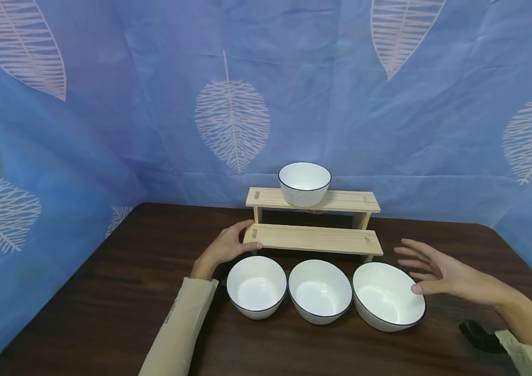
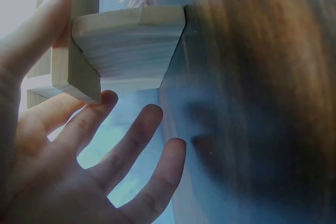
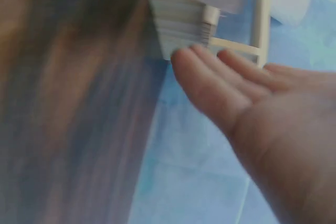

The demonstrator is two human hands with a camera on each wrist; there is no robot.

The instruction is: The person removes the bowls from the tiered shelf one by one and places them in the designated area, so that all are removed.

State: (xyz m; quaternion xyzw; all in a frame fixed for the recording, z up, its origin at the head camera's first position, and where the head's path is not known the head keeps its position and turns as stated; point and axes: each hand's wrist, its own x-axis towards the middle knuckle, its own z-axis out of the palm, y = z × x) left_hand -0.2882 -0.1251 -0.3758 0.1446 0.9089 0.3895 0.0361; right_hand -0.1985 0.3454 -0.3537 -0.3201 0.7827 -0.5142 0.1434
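Note:
A two-tier wooden shelf (image 1: 313,237) stands toward the back of the table. My left hand (image 1: 228,244) grips the left end of its lower board, thumb at the front edge and index finger at the back. In the left wrist view the other fingers (image 2: 152,116) spread loosely beside the shelf's leg (image 2: 131,45). My right hand (image 1: 454,274) is held with fingers extended, its thumb overlapping the rim of the right white bowl (image 1: 388,295). Two more white bowls, the left one (image 1: 256,284) and the middle one (image 1: 320,290), sit in a row in front of the shelf.
A fourth white bowl (image 1: 304,183) stands on the shelf's upper board. Under the right forearm lies a black object (image 1: 480,337) on the dark wooden table (image 1: 106,292). A blue leaf-patterned cloth (image 1: 162,104) hangs behind the table.

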